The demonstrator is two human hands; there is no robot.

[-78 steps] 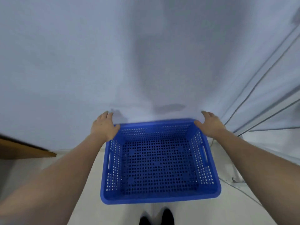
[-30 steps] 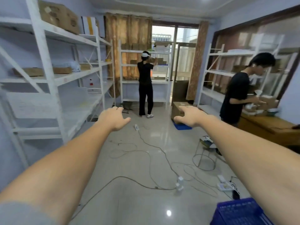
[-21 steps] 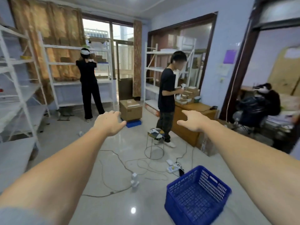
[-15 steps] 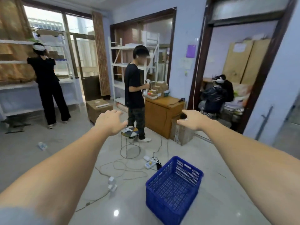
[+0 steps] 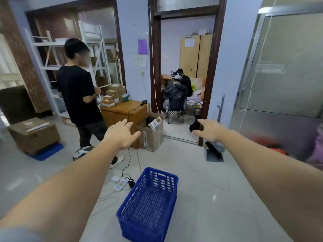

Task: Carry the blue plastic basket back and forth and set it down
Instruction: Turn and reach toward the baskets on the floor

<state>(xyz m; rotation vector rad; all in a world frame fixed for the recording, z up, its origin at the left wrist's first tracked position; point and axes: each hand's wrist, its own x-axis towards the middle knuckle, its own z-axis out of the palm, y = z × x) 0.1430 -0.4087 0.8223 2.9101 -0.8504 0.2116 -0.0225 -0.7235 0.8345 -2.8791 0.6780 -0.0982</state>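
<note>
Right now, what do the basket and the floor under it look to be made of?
Blue basket: looks like rigid moulded plastic, with perforated walls and base and a cut-out handle slot. Floor: likely polished light tile or stone, glossy enough to mirror a lamp.

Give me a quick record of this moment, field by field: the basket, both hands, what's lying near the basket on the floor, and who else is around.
basket: blue plastic basket on the floor tiles, upright, empty
left hand: left hand open, raised above the basket, holding nothing
right hand: right hand open, raised, holding nothing
near basket: white power strip with cables, just left of its far end
people: standing person in black shirt at left; seated people beyond the doorway
</note>
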